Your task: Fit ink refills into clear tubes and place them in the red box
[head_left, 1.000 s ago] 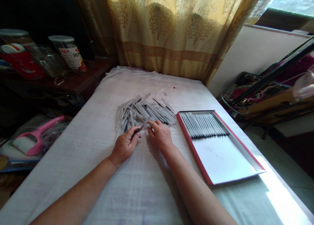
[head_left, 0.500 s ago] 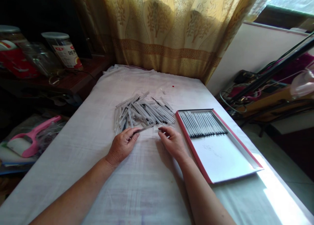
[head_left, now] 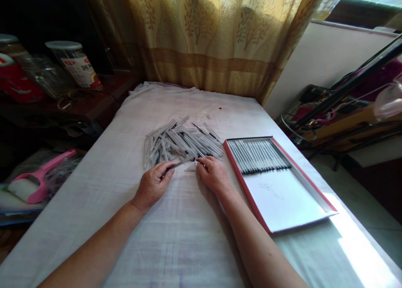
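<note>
A loose pile of thin clear pen refills lies on a table covered with a white cloth. My left hand rests at the pile's near edge and pinches one refill between thumb and fingers. My right hand sits just right of it, fingertips on the near end of the pile, close to the tip of that refill. To the right lies a flat red-edged box with a neat row of refills at its far end.
A yellow patterned curtain hangs behind the table. Jars stand on a dark shelf at the left, with a pink-handled tool lower down. Cables and a dark bar crowd the right side. Sunlight falls on the cloth's near right corner.
My right hand drew back from the pile toward the box, then returned to the pile's near edge. My left hand has kept hold of the one refill throughout.
</note>
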A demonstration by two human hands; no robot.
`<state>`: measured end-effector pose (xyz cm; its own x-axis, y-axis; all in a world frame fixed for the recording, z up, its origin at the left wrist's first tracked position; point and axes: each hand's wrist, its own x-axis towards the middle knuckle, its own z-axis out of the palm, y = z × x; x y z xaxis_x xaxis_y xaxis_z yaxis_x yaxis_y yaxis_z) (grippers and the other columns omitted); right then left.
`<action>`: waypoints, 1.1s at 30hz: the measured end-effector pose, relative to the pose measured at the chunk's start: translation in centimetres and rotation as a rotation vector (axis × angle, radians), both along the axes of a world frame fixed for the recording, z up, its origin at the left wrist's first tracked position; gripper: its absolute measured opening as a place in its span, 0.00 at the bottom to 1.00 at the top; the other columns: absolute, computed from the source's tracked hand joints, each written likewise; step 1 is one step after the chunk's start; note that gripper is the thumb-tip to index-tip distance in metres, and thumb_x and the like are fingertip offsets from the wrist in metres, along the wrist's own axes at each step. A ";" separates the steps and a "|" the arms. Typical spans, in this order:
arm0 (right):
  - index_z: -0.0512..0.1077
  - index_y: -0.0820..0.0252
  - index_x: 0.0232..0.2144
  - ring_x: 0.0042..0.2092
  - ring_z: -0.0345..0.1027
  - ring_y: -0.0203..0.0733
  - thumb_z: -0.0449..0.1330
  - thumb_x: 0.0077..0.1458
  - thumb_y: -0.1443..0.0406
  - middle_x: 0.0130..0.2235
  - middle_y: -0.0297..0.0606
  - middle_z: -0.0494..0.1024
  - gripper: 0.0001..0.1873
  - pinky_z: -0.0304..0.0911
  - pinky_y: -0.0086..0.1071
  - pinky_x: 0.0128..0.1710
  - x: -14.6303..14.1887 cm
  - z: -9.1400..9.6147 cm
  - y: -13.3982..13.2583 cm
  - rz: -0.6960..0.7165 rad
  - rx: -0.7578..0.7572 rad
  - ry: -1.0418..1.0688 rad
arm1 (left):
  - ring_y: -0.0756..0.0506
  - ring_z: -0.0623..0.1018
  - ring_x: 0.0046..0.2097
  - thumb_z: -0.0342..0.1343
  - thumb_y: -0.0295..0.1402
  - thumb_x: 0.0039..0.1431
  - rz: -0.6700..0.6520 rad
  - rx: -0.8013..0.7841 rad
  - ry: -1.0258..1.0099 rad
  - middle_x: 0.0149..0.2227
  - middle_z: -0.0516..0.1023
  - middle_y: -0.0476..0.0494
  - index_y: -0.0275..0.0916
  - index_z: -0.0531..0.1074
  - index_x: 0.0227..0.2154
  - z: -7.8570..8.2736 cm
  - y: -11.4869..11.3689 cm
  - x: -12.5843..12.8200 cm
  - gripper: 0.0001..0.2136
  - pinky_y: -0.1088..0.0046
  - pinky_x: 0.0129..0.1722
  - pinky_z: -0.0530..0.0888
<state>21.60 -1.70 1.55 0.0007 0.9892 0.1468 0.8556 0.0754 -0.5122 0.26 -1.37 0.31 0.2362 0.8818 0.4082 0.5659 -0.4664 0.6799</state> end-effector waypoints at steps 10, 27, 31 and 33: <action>0.77 0.52 0.42 0.40 0.72 0.44 0.57 0.58 0.61 0.41 0.40 0.79 0.12 0.61 0.33 0.37 -1.0 0.3 2.5 -0.008 -0.034 -0.223 | 0.45 0.80 0.41 0.51 0.36 0.62 -0.023 0.013 0.010 0.40 0.81 0.44 0.41 0.76 0.43 -0.1 0.0 0.0 0.12 0.70 0.43 0.77; 0.74 0.60 0.30 0.24 0.64 0.32 0.63 0.43 0.57 0.29 0.37 0.78 0.14 0.53 0.24 0.19 0.7 0.2 -1.8 -0.154 -0.136 1.139 | 0.46 0.80 0.42 0.50 0.36 0.63 -0.132 0.033 0.120 0.41 0.81 0.44 0.42 0.76 0.44 0.0 -0.4 0.2 0.13 0.71 0.44 0.76; 0.74 0.60 0.30 0.24 0.65 0.32 0.63 0.44 0.58 0.29 0.36 0.78 0.12 0.55 0.24 0.20 0.6 0.4 -1.9 -0.133 -0.120 1.104 | 0.45 0.80 0.43 0.49 0.36 0.63 -0.133 0.039 0.138 0.41 0.81 0.43 0.41 0.76 0.45 0.0 -0.5 0.3 0.13 0.70 0.44 0.76; 0.74 0.60 0.31 0.24 0.66 0.32 0.63 0.45 0.58 0.29 0.36 0.78 0.12 0.57 0.25 0.21 0.7 0.3 -1.9 -0.121 -0.112 1.089 | 0.45 0.80 0.43 0.49 0.36 0.64 -0.137 0.040 0.150 0.41 0.81 0.43 0.41 0.76 0.45 0.0 -0.5 0.3 0.13 0.70 0.44 0.76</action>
<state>22.30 -3.61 1.82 0.1736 0.9814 -0.0819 -0.0596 -0.0726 -0.9956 0.51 -1.85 0.33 0.4139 0.8208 0.3937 0.5886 -0.5713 0.5720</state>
